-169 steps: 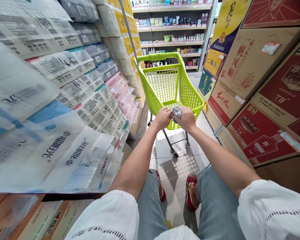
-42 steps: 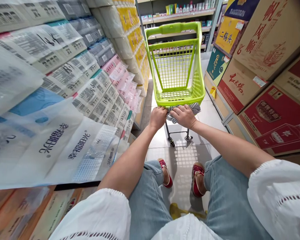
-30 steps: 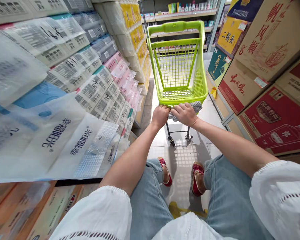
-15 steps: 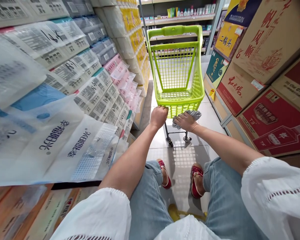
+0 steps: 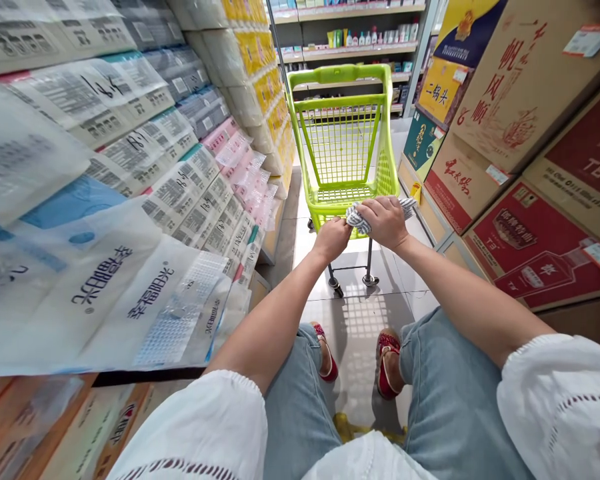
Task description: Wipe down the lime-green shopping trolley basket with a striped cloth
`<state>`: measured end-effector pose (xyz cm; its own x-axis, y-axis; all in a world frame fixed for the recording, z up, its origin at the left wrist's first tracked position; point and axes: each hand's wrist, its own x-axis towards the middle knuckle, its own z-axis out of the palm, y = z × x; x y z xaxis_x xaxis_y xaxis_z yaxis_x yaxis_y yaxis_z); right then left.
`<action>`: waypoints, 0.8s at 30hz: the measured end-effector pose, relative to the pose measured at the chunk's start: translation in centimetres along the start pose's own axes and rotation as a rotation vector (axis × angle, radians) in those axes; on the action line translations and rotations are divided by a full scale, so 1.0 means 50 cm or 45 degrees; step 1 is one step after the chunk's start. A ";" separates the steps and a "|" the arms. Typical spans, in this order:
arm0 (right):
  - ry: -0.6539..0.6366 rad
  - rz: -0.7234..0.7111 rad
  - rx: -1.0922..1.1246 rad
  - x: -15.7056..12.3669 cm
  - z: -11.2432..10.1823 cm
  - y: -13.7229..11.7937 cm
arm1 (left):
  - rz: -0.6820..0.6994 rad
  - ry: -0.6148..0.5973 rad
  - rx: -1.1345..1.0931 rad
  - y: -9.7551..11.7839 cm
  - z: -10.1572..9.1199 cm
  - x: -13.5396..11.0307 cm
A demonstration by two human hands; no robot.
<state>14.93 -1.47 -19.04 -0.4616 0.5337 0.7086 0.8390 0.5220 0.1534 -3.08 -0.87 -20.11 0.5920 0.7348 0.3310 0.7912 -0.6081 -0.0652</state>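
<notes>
Currently, the right hand [image 5: 387, 220] is clamped on a crumpled grey-and-white striped cloth [image 5: 359, 219], which bunches out on both sides of the fingers at the near edge of a lime-green shopping cart [image 5: 344, 186], toward its near right corner. The left hand [image 5: 333, 239] is curled into a fist just left of the cloth, by that same near edge; whether its fingers close on the cart, I cannot tell. The cart stands on the tiled floor [image 5: 353, 350], between plastic-wrapped packs [image 5: 165, 187] on the left and printed cardboard cartons [image 5: 500, 100] on the right.
</notes>
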 end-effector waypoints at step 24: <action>-0.041 0.006 0.045 0.024 0.032 0.035 | -0.164 0.080 0.064 -0.043 0.041 0.033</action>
<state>15.39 1.19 -19.02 -0.4670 0.5571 0.6867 0.8308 0.5424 0.1250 -3.50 2.29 -21.36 0.4757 0.7844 0.3981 0.8675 -0.4932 -0.0648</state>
